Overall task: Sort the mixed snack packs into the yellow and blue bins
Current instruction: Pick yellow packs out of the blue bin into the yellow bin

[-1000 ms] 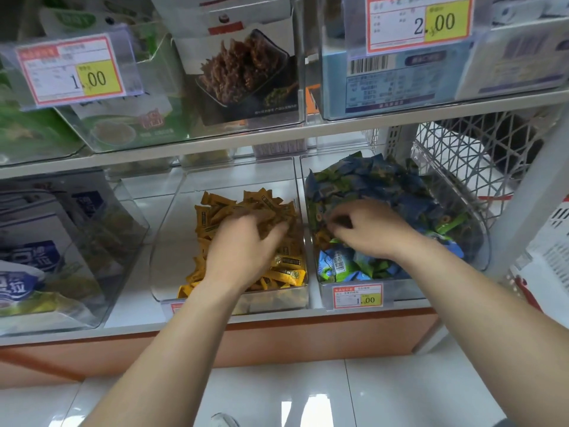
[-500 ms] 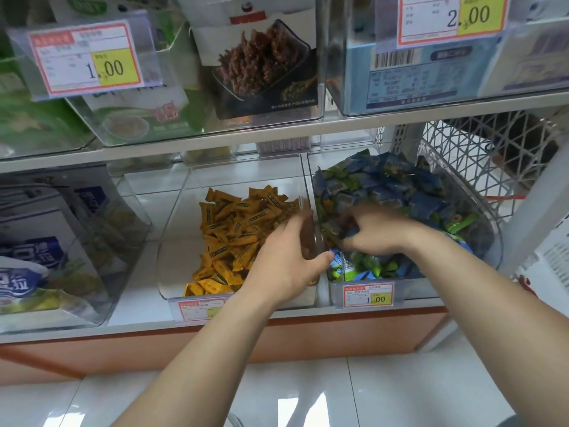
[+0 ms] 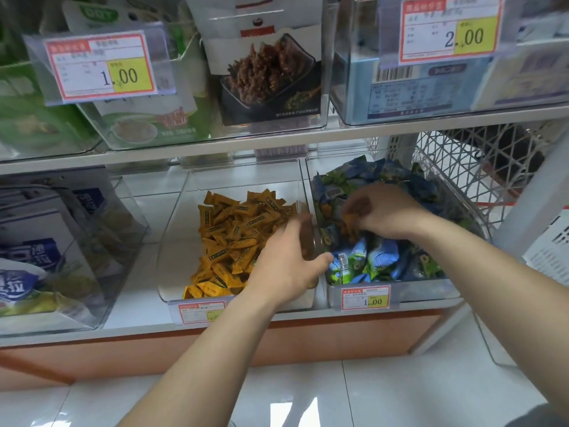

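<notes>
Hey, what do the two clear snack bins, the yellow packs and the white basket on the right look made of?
Yellow-pack bin and blue-pack bin: clear rigid plastic, glossy; contents show through the walls. Yellow packs: thin printed film, likely plastic, with crimped ends and a slight sheen. White basket: open lattice, probably moulded plastic, possibly coated wire.

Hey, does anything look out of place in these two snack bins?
Yes. Some orange-yellow packs sit in the blue-pack bin, among blue and green wrappers, where the right hand grips them. They match the pile in the yellow bin beside it, so they look misplaced.
</notes>
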Tool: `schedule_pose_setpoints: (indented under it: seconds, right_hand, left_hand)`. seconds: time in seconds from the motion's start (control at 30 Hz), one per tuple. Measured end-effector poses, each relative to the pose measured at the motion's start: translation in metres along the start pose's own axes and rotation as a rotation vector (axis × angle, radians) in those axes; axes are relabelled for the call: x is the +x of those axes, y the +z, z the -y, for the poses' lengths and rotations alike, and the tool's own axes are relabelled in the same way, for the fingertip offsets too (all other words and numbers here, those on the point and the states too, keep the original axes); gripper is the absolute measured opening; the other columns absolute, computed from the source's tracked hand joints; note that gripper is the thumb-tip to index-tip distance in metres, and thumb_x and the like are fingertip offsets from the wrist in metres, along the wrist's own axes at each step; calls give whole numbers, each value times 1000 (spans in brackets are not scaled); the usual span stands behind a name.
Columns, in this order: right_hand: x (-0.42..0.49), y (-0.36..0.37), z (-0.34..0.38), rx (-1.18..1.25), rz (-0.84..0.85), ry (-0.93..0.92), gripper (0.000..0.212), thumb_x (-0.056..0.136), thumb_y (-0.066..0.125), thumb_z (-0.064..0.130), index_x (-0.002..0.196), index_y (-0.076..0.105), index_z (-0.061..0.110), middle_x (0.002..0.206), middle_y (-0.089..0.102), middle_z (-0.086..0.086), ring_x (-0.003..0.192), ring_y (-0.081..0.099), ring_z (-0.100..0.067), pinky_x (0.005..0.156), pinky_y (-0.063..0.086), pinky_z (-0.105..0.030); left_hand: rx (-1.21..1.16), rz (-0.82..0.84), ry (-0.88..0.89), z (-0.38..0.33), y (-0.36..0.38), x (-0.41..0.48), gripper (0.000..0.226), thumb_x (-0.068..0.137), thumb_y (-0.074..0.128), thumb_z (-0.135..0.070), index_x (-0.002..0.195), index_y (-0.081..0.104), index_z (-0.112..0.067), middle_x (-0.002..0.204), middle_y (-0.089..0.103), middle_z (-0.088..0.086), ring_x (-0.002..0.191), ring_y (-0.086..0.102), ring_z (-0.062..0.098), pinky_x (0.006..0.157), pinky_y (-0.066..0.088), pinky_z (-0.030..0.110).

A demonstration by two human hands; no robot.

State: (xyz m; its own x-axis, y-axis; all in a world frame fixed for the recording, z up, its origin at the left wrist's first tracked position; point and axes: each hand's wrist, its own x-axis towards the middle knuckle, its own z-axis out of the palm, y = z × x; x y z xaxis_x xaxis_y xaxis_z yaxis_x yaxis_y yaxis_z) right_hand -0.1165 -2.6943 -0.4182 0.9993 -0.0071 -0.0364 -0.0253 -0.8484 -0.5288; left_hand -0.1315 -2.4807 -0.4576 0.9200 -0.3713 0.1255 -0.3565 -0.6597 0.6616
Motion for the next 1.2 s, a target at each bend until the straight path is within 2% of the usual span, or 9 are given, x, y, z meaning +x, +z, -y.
schedule_pose_setpoints:
  seconds: [0.13, 0.3, 0.4, 0.5, 0.63, 0.87, 1.03, 1.13, 1.2]
  right_hand:
    - [-20, -4, 12, 542, -188, -126, 23, 81, 80, 6, 84, 73, 28, 89, 75, 5, 90, 71, -12, 83, 56, -28]
    - [-24, 9, 30, 857, -117, -165, 18, 84, 78, 7, 89, 75, 23, 89, 77, 0, 88, 72, -15, 78, 59, -25]
    - [-8, 10, 19, 562, -230, -101, 18, 92, 69, 13, 97, 74, 29, 99, 76, 8, 98, 69, -8, 88, 54, -22]
    - [3, 13, 5, 92, 17, -117, 26, 93, 64, 19, 115, 69, 31, 119, 69, 10, 111, 62, -11, 98, 48, -30]
    - [8, 23, 2, -205, 241, -186, 32, 89, 70, 37, 121, 66, 35, 106, 64, 14, 100, 61, -11, 80, 47, -26]
    - [6, -23, -29, -72, -286, -129, 13, 93, 65, 41, 106, 63, 40, 93, 59, 13, 86, 57, -14, 71, 40, -30]
    - [3, -32, -40, -452, -332, 157, 36, 91, 60, 33, 126, 59, 25, 124, 53, -16, 114, 52, -40, 87, 51, -45]
    - [-1, -19, -12, -336, -438, -112, 34, 90, 61, 28, 123, 63, 23, 119, 57, -8, 113, 52, -31, 87, 47, -39]
    - [2, -5, 8, -145, -202, -204, 24, 90, 65, 27, 113, 69, 25, 105, 62, 3, 100, 59, -19, 80, 45, -30]
  left_hand:
    - [-21, -188, 89, -8, -4, 4, 58, 86, 63, -53, 137, 51, -29, 130, 58, -9, 121, 52, 10, 100, 45, 30]
    - [-274, -332, 159, -21, -10, 5, 19, 92, 68, -34, 109, 67, -27, 97, 68, -20, 93, 62, -7, 78, 48, 13]
    - [-132, -356, 1, -6, -20, 10, 23, 92, 66, -35, 113, 69, -27, 102, 71, -14, 93, 65, 3, 81, 54, 25]
    - [210, -306, -87, 10, -26, 11, 37, 92, 60, -45, 126, 63, -29, 119, 68, -5, 109, 62, 20, 89, 53, 38]
    - [74, -171, -36, 2, -12, 7, 58, 84, 56, -64, 128, 59, -26, 125, 65, -5, 114, 59, 17, 89, 49, 30]
    - [37, -67, -39, 1, 4, 9, 60, 77, 70, -56, 126, 52, -26, 115, 63, -5, 102, 61, 16, 88, 55, 38]
    - [-6, -62, -46, 0, 5, 9, 58, 77, 71, -53, 125, 51, -28, 113, 61, -6, 94, 63, 15, 84, 56, 40]
    - [-9, -63, -49, 0, 6, 10, 57, 77, 71, -52, 125, 50, -27, 113, 60, -6, 93, 62, 15, 83, 56, 39]
    - [-6, -71, -49, 0, 7, 10, 56, 78, 71, -51, 124, 50, -26, 113, 60, -5, 95, 61, 15, 84, 55, 36]
